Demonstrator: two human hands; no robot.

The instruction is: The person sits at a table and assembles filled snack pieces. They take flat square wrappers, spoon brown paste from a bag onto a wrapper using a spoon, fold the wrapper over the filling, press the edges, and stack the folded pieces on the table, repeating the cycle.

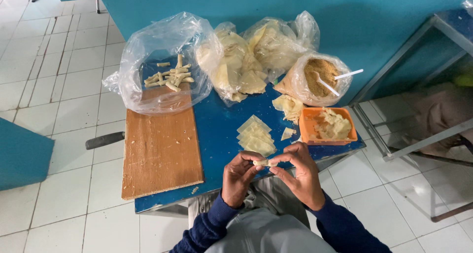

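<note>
My left hand (240, 178) and my right hand (297, 173) meet over the near edge of the blue table (217, 130), both pinching one small pale rolled dough piece (262, 162) between their fingertips. Just beyond them lies a small fanned stack of square dough sheets (255, 136). An orange tub (309, 130) of pale filling stands to the right of the stack. Several finished rolls (170, 77) lie in an open clear bag (148, 46) at the far left.
A wooden board (160, 144) covers the table's left side. Two clear bags of dough sheets (236, 66) and a bag of brown crumbs (320, 76) with a white spoon stand at the back. A metal frame (409, 51) is at right, white floor tiles all around.
</note>
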